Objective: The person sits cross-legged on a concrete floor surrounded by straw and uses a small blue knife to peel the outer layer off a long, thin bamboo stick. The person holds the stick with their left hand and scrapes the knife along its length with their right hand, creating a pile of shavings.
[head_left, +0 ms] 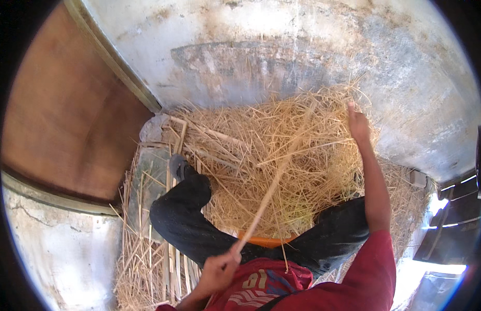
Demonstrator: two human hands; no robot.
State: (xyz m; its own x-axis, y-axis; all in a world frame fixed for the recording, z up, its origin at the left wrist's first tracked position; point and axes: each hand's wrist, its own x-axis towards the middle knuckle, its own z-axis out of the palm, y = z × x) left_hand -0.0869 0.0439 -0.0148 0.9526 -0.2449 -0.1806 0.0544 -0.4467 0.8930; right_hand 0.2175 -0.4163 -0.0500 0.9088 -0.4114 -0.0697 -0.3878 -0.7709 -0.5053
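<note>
My left hand (219, 272) is closed on the lower end of a long, pale stick (269, 194), close to my red shirt. The stick slants up and to the right over a thick bed of dry straw (240, 135), and its far end is blurred. At the far right of the straw, my right arm is stretched out beside the wall. One digit of my right hand (358, 125) points upward while the other fingers look curled and are mostly hidden. Whether they grip straw does not show.
Between my spread legs (191, 223) an orange edge (266, 242) shows. Long flat strips (170, 259) and loose stalks lie on the left beside a grey slab (149, 173). A stained wall (302, 57) bounds the far side; a brown panel (69, 114) stands at left.
</note>
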